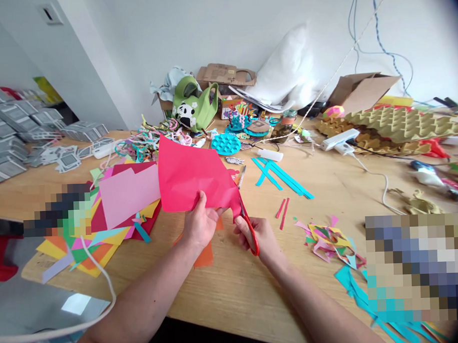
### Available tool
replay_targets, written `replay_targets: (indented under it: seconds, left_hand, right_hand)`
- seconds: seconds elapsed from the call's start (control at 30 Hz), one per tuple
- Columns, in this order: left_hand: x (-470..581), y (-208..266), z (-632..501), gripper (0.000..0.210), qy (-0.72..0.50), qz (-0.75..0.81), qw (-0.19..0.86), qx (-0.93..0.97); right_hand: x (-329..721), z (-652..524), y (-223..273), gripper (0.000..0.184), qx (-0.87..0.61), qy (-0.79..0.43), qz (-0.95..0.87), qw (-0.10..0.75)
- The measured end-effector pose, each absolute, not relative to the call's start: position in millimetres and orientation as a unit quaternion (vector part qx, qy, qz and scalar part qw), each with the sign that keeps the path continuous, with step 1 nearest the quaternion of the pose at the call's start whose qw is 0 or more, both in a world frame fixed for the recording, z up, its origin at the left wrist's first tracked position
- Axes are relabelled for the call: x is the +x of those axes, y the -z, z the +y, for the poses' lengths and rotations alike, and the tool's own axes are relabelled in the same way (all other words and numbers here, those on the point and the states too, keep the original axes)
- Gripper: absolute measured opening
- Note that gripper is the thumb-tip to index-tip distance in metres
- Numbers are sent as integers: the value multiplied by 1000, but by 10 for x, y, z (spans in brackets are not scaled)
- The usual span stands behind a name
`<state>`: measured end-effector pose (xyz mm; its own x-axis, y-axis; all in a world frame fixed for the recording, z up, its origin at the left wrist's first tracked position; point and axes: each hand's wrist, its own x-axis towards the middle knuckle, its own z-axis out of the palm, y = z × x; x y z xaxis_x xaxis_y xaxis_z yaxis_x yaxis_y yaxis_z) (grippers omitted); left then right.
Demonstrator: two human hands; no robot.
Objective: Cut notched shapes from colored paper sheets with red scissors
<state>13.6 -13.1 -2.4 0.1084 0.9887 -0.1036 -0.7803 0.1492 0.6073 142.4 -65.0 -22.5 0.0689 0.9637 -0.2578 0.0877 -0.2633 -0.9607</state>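
Note:
A sheet of red paper (193, 172) is held up above the table by my left hand (201, 223), with the thumb on its near face and the fingers behind. My right hand (259, 238) grips a pair of scissors with red handles (253, 235). The scissor blades point away from me at the sheet's right edge, and one blade is partly hidden by the paper. Orange paper (204, 256) lies on the table under my left hand. Two thin red strips (283, 213) lie to the right of the scissors.
Coloured paper sheets (128, 195) are piled at left. Blue strips (284, 177) and paper scraps (331, 240) lie at right. Behind stand a green panda bag (194, 105), a blue round palette (226, 144) and egg trays (407, 122). A white cable (385, 186) runs across the right side.

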Motion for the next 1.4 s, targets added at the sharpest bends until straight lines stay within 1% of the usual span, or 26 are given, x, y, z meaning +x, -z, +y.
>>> replay_targets:
  seconds: [0.3, 0.47, 0.6, 0.7, 0.8, 0.9, 1.1, 1.27, 1.4]
  left_hand:
    - [130, 0, -133, 34, -613, 252, 718, 211]
    - [111, -3, -111, 29, -619, 258, 713, 202]
    - [35, -6, -39, 29, -627, 272, 705, 187]
    - [-28, -23, 18, 30, -654, 240, 689, 200]
    - [-44, -32, 30, 34, -659, 217, 687, 216]
    - [-3, -20, -6, 39, -637, 224, 705, 217]
    - [93, -12, -87, 39, -610, 184, 735, 232]
    - [116, -25, -109, 44, -582, 192, 756, 229]
    - [121, 14, -114, 48, -547, 189, 787, 214]
  right_hand:
    - [1433, -659, 250, 54, -585, -523, -452, 425]
    - [1423, -656, 256, 55, -575, -529, -471, 409]
    - [1422, -660, 236, 57, -566, -543, -496, 372]
    - [1428, -684, 200, 59, -563, -572, -507, 316]
    - [1415, -729, 173, 58, -510, -611, -537, 281]
    - [1375, -771, 168, 57, -471, -623, -553, 290]
    - [1308, -775, 187, 61, -490, -622, -519, 323]
    - [1261, -767, 189, 65, -518, -617, -489, 334]
    - [1216, -770, 193, 65, -524, -613, -471, 357]
